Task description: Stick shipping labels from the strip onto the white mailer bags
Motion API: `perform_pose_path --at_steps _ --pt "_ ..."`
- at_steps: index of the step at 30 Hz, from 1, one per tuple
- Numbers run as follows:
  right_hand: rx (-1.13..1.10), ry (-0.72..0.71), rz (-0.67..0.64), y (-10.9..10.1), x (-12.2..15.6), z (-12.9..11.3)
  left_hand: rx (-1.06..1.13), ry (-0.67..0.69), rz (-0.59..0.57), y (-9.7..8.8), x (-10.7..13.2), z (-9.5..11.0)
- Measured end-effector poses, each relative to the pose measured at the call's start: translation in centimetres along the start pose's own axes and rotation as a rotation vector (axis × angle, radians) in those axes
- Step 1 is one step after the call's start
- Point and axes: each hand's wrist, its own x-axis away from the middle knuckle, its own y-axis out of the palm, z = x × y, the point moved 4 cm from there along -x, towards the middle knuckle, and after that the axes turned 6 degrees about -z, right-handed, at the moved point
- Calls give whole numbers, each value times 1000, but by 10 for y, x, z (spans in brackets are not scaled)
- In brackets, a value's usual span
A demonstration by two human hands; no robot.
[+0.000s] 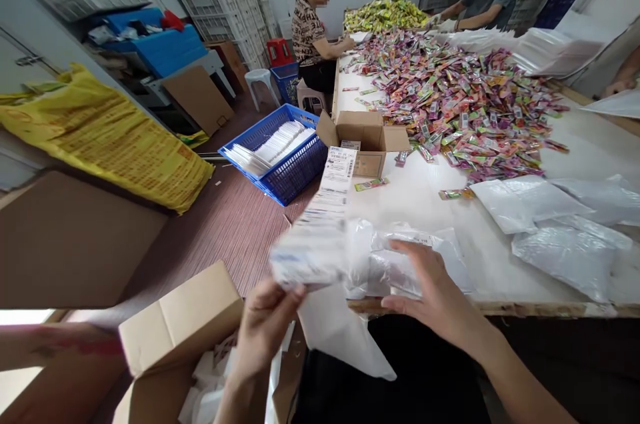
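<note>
My left hand (265, 327) is closed, pinching the near end of a long strip of white printed labels (323, 224) that runs away toward a small cardboard box (367, 137); the near end of the strip is blurred. My right hand (433, 294) lies with its fingers stretched out on a clear plastic bag (400, 264) at the near edge of the white table (425, 197). A white bag (340, 337) hangs down from the table edge between my hands.
A large heap of colourful small packets (460, 97) covers the table's middle, with yellow-green packets (385, 13) beyond. Plastic bags (565, 237) lie at the right. Two people sit at the far end. A blue basket (280, 154) and open cardboard box (175, 337) stand at the left.
</note>
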Motion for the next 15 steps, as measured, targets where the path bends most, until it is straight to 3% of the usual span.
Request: perform_pose_path --at_steps 3,5,8,11,15 --pt "-214 -166 167 -20 8 -35 -160 -188 -331 26 13 -17" --pt "-213 -277 241 -14 9 -55 -17 -287 -363 34 15 -28" --pt "-155 -364 281 8 5 -70 314 -544 -225 39 12 -44" --pt "-120 -420 204 18 2 -77 434 -709 -98 42 7 -52" --pt "-162 -398 159 -25 10 -83 571 -601 120 26 -12 -53"
